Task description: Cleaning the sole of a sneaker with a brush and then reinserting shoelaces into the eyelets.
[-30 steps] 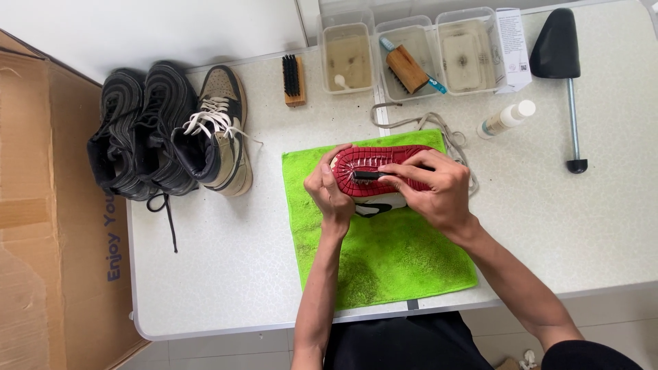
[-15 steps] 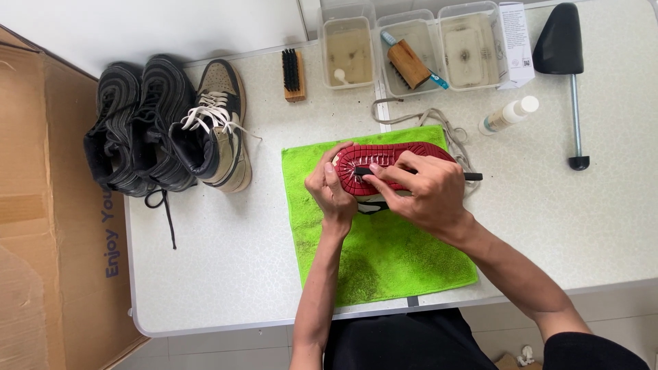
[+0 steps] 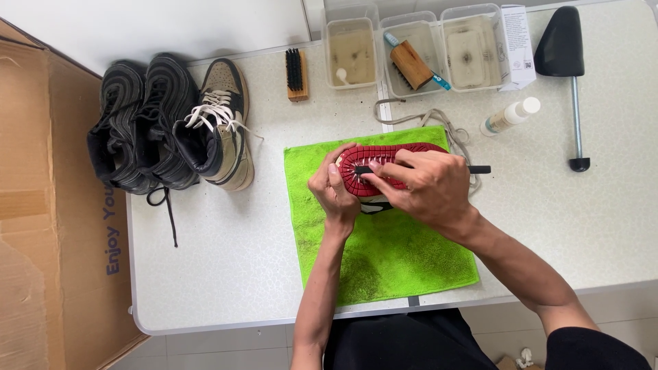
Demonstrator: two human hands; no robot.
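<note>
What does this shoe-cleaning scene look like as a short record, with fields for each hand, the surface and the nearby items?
left hand: grips the toe end of the red-soled shoe, sole up
right hand: holds a thin black tool against the sole
surface: green cloth on a white table
nearby left: dark shoes, high-top sneaker
nearby rear: wooden brush, clear tubs, small bottle, black shoe tree

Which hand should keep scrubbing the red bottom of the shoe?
Probably the right hand: it already grips the thin black tool, whose tip lies on the shoe's red sole. The left hand is busy steadying the shoe's end on the green cloth.
</note>
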